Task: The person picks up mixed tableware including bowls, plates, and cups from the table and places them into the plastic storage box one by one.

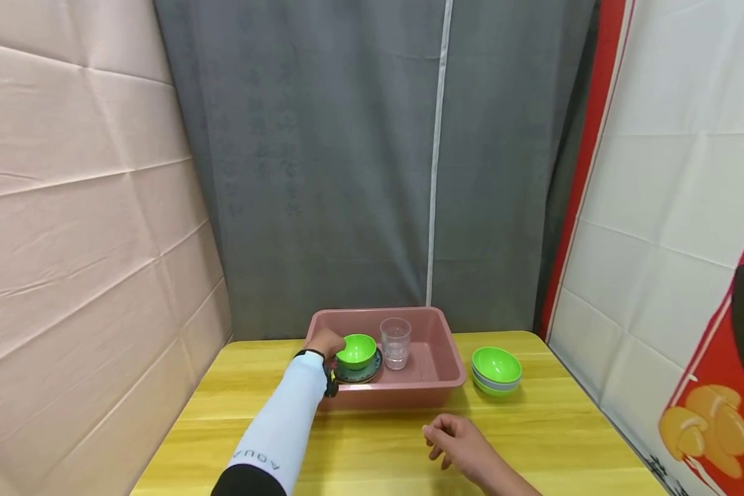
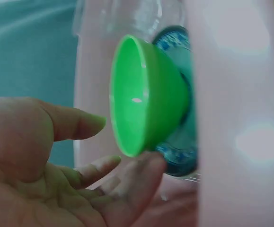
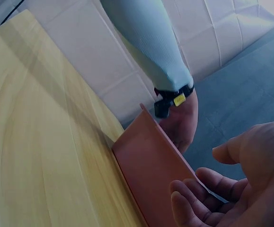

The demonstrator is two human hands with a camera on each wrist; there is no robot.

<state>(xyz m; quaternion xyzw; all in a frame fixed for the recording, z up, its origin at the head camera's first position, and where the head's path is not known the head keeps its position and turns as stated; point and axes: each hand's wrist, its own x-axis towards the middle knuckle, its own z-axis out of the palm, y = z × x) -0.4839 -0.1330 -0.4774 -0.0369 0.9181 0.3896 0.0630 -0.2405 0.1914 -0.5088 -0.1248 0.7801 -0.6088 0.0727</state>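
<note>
In the pink basin, a green bowl stands on a dark patterned plate. My left hand reaches over the basin's left side. Seen from the left wrist, its thumb is spread from its fingers beside the bowl's rim; the thumb is clear of the rim, and a fingertip lies close to the bowl's side, contact uncertain. To the right of the bowl stands a clear glass. My right hand hovers before the basin with loosely bent fingers and nothing in them.
A stack of bowls, green and grey, stands on the wooden table to the right of the basin. A grey curtain hangs behind the table. Pale fabric walls flank both sides.
</note>
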